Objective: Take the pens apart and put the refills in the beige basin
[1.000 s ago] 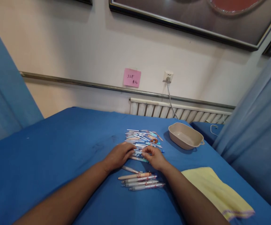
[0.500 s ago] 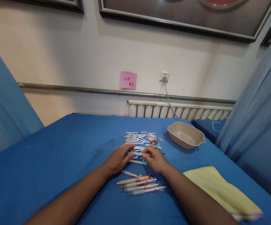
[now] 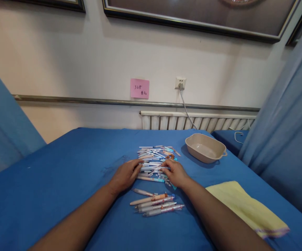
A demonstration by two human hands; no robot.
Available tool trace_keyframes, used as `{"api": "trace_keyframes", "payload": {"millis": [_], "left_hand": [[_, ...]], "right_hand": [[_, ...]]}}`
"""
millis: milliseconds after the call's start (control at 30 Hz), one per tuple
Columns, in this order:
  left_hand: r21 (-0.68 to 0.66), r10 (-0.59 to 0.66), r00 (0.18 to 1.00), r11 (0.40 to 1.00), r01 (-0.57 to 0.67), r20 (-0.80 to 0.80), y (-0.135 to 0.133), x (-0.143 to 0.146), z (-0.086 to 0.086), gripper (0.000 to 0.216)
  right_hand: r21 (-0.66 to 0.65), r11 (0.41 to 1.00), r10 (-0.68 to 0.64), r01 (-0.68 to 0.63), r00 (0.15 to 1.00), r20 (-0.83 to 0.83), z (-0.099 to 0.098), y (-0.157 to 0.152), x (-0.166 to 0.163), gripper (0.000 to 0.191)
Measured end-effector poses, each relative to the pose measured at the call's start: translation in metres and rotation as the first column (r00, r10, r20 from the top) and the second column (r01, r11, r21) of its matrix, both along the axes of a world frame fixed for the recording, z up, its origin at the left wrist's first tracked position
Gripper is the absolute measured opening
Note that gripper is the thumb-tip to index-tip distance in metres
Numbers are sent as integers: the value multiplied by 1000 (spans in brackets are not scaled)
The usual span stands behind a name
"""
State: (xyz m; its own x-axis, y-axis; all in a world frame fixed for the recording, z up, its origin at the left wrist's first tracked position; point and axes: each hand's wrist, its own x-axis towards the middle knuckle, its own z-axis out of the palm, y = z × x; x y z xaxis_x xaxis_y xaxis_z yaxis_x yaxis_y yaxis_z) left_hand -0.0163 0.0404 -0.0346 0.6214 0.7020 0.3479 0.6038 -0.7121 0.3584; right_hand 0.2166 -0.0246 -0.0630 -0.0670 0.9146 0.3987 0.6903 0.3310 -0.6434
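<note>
Both hands' fingers (image 3: 137, 166) pinch a pen (image 3: 152, 168) lying crosswise, left-to-right.

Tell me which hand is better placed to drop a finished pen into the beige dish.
Right, probably. The right hand rests at the pen pile's right edge, on the same side as the beige dish, with bare blue cloth between. The left hand would have to cross over the pile.
</note>
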Motion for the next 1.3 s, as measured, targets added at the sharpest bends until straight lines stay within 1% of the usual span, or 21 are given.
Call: {"api": "trace_keyframes", "payload": {"millis": [133,233,300,433,600,700,833,900,1000,1100,1200,1267,1300], "left_hand": [[68,-8,1000,998,7,21,3,-6,3,33],[69,21,999,997,-24,44,7,-9,3,33],[58,36,997,998,-40,63,9,-9,3,34],[49,38,997,998,-41,70,8,-6,1,33],[33,32,998,999,-34,59,7,1,-7,31],[37,-23,997,999,21,74,4,7,-9,29],[73,-198,979,978,194,52,1,17,-10,27],[81,-256,966,964,254,23,0,22,-12,22],[63,-256,967,965,256,-8,1,25,-15,15],[48,-236,971,970,237,-22,2,26,-16,14],[52,-232,972,971,233,-25,2,25,-17,12],[59,-233,972,970,234,-22,1,25,-16,13],[65,-231,973,971,232,-14,0,24,-15,14]], "right_hand": [[-40,998,52,-50,998,46,-2,5,23,6],[-89,993,82,-77,996,48,-3,8,39,5],[-92,993,79,-76,996,33,-4,9,44,4],[-85,996,41,-37,998,47,-3,7,34,6],[-26,999,35,-32,992,122,-2,3,12,10],[-30,999,29,-25,988,152,-3,3,4,11],[-37,999,34,-28,984,176,-3,4,-6,11],[-39,998,51,-45,982,184,-3,3,-9,12],[-27,997,71,-67,980,186,-1,2,-4,11],[-45,997,64,-57,984,169,2,3,13,9],[-94,995,-8,21,991,134,2,7,31,6],[-91,992,-70,82,989,134,1,8,34,7],[-76,993,-80,92,986,147,0,8,32,8]]}}
